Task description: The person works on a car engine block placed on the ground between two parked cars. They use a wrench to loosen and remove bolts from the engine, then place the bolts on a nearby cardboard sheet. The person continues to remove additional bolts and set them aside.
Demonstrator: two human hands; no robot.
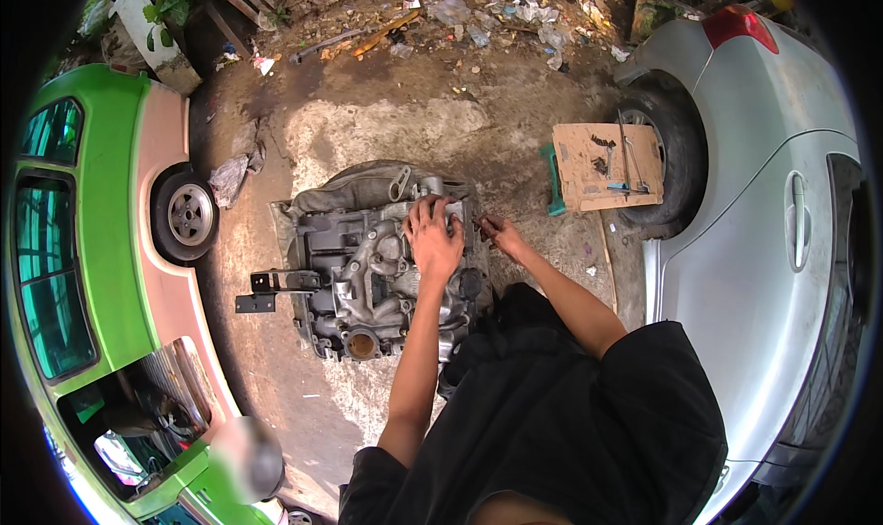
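Observation:
A grey metal car engine (372,258) with cast intake pipes lies on the ground in front of me. My left hand (434,240) rests over its upper right part, fingers spread and bent down onto the metal. Close by the engine's right side is my right hand (501,235), thumb and fingers pinched together. Whatever sits in that pinch is too small to make out. Two black brackets (276,281) stick out on the engine's left. A round port (360,345) faces the near side. Behind the engine lies a dark grey cloth or mat (368,176).
To the right, a cardboard sheet (589,176) with tools and small parts rests on a green stool (556,180), beside a silver car (736,222). A green and pink van (110,222) stands on the left. Litter (543,19) covers the far ground; a rag (235,171) lies near the van's wheel.

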